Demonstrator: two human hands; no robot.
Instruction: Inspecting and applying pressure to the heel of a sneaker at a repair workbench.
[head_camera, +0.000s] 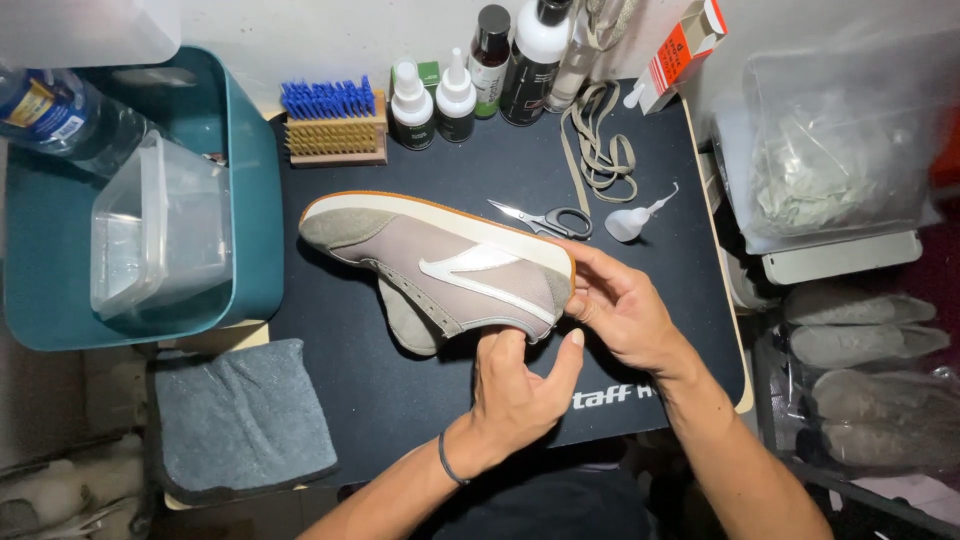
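Right now the shoe (440, 272) lies on its side near the middle of the black mat (640, 150), sole twd the far edge, opening twd the person. Its long axis runs from the toe, nearer the mat's left edge, to the heel at the right, dropping a bit nearer the person at the heel end. Both hands sit at that heel end. The right hand (625, 310) is closed round the heel, fingers on the back of it. The left hand (515, 385) comes up from the near edge, fingertips touching the shoe's lower side by the collar; can't tell if it's pinching anything. So the grip is at the heel & the rest of the shoe stretches away left. Scissors (545, 218) and a small glue bottle (632, 220) lie just past the sole, w/ laces (600, 150) further back. A brush (335, 125) stands at the far-left corner.
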